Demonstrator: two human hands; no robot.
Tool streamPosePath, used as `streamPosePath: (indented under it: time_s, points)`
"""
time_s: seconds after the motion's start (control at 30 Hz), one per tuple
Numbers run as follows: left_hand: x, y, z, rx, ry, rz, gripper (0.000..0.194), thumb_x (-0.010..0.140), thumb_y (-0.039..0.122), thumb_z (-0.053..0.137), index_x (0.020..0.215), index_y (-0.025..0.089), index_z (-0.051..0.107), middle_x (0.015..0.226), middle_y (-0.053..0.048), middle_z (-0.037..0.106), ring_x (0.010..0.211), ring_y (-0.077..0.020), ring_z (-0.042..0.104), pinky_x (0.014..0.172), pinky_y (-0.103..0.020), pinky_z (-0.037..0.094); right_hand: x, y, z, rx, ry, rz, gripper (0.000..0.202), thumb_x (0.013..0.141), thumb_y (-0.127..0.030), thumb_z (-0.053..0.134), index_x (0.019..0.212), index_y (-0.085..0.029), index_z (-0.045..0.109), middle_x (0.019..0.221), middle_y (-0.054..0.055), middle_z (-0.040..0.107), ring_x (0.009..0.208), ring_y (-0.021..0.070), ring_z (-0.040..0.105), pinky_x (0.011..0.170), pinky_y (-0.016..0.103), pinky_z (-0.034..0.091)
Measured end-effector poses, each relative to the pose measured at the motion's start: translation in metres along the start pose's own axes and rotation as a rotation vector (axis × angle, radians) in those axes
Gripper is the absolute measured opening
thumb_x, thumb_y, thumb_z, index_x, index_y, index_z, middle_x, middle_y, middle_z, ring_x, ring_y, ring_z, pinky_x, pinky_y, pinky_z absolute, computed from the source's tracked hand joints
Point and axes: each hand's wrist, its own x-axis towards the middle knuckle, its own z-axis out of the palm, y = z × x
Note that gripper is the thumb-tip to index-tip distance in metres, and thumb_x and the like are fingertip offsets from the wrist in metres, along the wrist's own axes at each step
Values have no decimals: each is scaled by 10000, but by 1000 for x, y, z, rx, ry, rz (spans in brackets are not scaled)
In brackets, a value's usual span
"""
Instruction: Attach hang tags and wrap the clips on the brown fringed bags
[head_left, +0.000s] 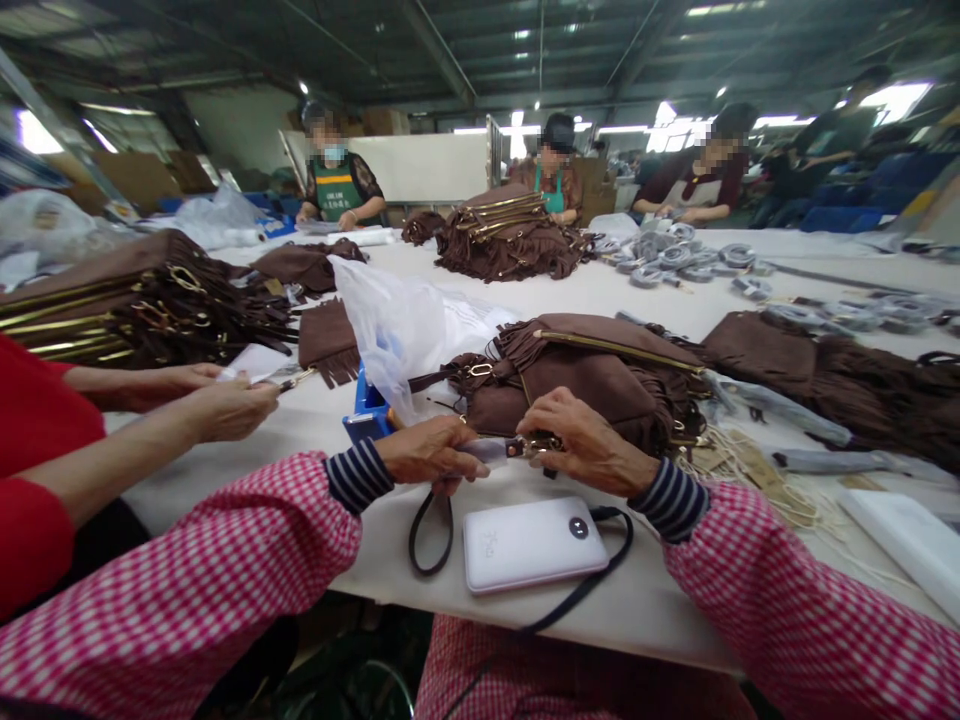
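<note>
My left hand (pixel 433 452) is closed on a strap (pixel 491 452) partly wrapped in clear plastic, and a dark loop (pixel 430 535) hangs below its fingers. At the strap's other end, my right hand (pixel 589 440) pinches a metal clasp (pixel 538 444). Both hands are held close together above the table edge. Just behind them lies a brown fringed bag (pixel 600 375) with a gold zipper. A white power bank (pixel 534 543) with a black cord rests on the table below my hands.
A blue tray (pixel 367 405) holds white plastic bags (pixel 397 330). At left, a person's hands (pixel 225 400) hold a strap near stacked brown bags (pixel 150 290). More bags (pixel 510 235) and coiled straps (pixel 675 250) lie farther back. Tangled cords (pixel 757 475) lie at right. Several people work across the table.
</note>
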Motion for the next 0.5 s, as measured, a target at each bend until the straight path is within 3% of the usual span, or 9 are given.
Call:
streamPosePath:
  time_s: [0.13, 0.27, 0.5]
  points:
    - [1, -6, -2, -30, -11, -25, 298, 806, 431, 665, 697, 157, 625, 526, 7, 617, 442, -108, 524, 446, -216, 371, -6, 4, 4, -177, 86, -40, 107, 876, -244, 702, 982, -224, 712, 1207, 82, 609, 1106, 257, 455, 905, 404, 380]
    - [9, -7, -1, -20, -19, -48, 318, 793, 449, 680, 678, 159, 620, 535, -9, 638, 442, -117, 540, 446, -224, 391, -3, 4, 6, -120, 91, -59, 62, 905, -203, 667, 852, -194, 698, 1111, 69, 647, 1053, 233, 470, 901, 387, 378]
    - [25, 4, 5, -174, -71, -68, 312, 735, 430, 737, 720, 132, 646, 578, -30, 662, 454, -112, 552, 453, -220, 407, 5, 4, 1, 49, 87, -93, 98, 899, -211, 688, 804, -187, 688, 997, 55, 650, 964, 206, 494, 862, 358, 418]
